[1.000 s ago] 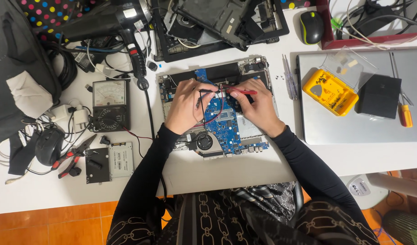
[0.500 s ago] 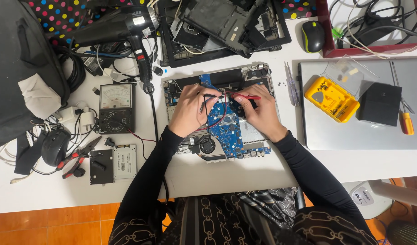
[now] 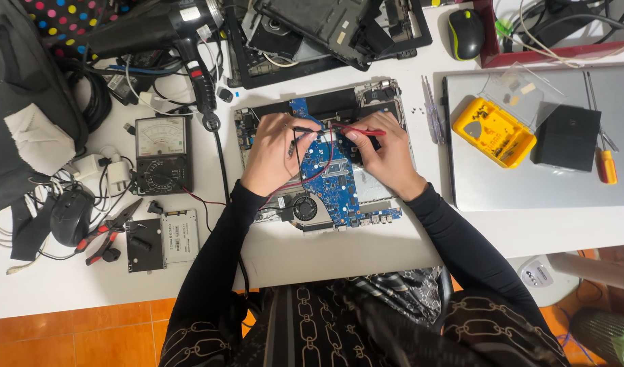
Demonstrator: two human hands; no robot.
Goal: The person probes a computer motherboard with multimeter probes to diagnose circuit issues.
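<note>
Hands pinch probes: left (image 3: 274, 155) black (image 3: 302, 129), right (image 3: 385, 153) red (image 3: 361, 130), on blue board (image 3: 339, 178).

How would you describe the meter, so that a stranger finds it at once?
Start at the opened laptop in the table's middle, under both hands. Look just left, past the black cable: the meter lies flat there. Alone among its neighbours, it is a black box with a white dial face above a round knob.

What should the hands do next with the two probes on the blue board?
Probably glance at the meter: the left hand holds the black probe and the right hand holds the red probe, both tips on the blue board.
</note>
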